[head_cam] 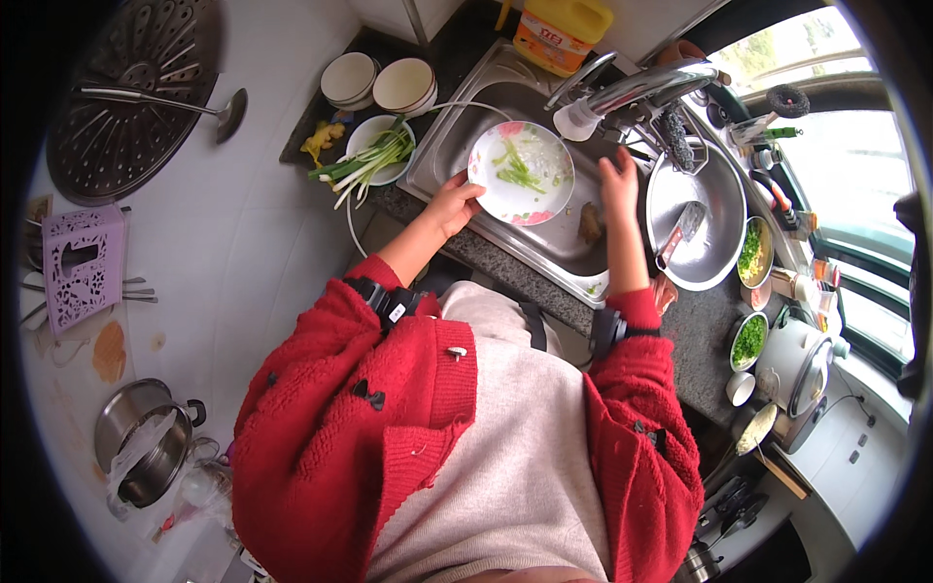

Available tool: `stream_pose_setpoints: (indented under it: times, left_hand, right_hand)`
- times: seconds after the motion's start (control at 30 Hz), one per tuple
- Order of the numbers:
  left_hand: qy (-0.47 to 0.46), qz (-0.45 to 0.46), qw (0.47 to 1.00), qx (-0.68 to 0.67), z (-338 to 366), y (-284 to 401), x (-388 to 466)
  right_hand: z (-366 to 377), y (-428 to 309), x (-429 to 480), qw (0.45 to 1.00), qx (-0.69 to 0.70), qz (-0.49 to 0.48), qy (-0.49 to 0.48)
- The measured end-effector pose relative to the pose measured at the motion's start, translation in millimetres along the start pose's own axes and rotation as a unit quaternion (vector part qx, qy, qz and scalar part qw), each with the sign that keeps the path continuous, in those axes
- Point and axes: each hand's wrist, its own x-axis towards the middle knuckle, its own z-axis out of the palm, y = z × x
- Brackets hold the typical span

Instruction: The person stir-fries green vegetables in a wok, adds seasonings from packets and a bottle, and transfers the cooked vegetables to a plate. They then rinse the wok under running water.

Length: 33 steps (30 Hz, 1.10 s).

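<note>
My left hand grips the left rim of a white plate with a floral border, thumb on top. On the plate lie pale green vegetable slices. The plate is held over a stainless steel sink. My right hand is raised over the sink's right side, fingers apart, holding nothing, beneath the chrome faucet. A brownish lump lies in the sink beside it. Left of the sink, scallions rest across a white bowl.
A large metal basin holding a cleaver stands right of the sink. Beyond are bowls of chopped greens and a rice cooker. Stacked bowls and a yellow detergent jug stand behind, at the left and middle.
</note>
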Motion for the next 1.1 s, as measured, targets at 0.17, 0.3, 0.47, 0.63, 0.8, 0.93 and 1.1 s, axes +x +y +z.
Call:
stream_pose_setpoints:
  times: [0.17,0.3,0.47,0.63,0.8,0.93,1.1]
  left_hand:
    - [0.013,-0.012,1.000,0.019,3,-9,-2]
    - [0.016,-0.021,0.999,0.030,9,-9,-6]
    - [0.055,-0.020,0.992,0.109,27,9,-16]
    - [0.113,0.043,0.910,0.396,64,36,-22]
    - [0.079,0.167,0.663,0.726,115,45,-17]
    - [0.058,0.245,0.534,0.807,150,24,-23]
    - [0.078,0.239,0.488,0.836,163,0,-31]
  right_hand:
    - [41,-46,-83,0.926,-0.257,-0.194,-0.196]
    - [68,-62,-103,0.915,-0.326,-0.192,-0.138]
    - [84,-37,-107,0.928,-0.269,-0.224,-0.124]
    - [104,-10,-109,0.987,-0.092,-0.079,-0.105]
    - [118,-6,-113,0.951,0.208,0.191,-0.125]
    - [114,-14,-119,0.852,0.460,0.227,-0.107]
    - [106,-18,-125,0.814,0.515,0.249,-0.102]
